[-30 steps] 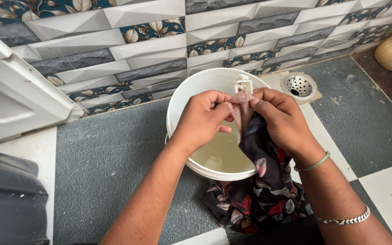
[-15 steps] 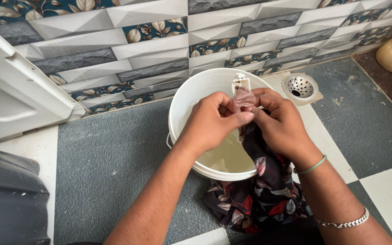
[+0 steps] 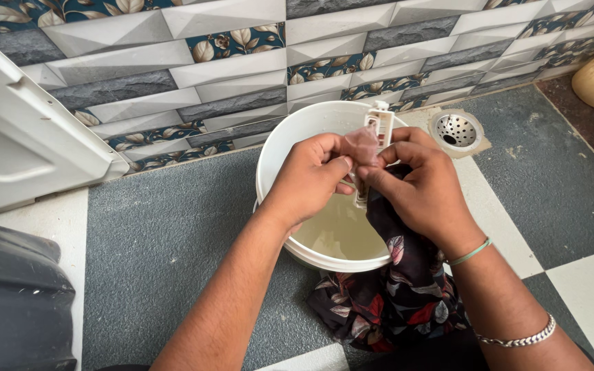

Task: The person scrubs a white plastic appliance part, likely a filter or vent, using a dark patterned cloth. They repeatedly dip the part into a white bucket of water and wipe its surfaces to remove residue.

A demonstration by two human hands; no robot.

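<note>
Pinching the dark flowery cloth (image 3: 407,275) tight, the left hand (image 3: 311,182) and right hand (image 3: 417,189) meet over the white bucket (image 3: 276,158).

Floor drain (image 3: 454,130) (beside patterned wall tiles (image 3: 235,41))

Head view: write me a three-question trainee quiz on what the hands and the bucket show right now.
1. True or false: the white bucket holds cloudy water.
2. Both the left hand and the right hand pinch which thing? A) the pinkish part of the dark floral cloth B) the floor drain C) a brush
3. Fill in: the cloth hangs over the bucket's ____ down to the floor.

Key: 1 true; 2 A; 3 rim.
</note>
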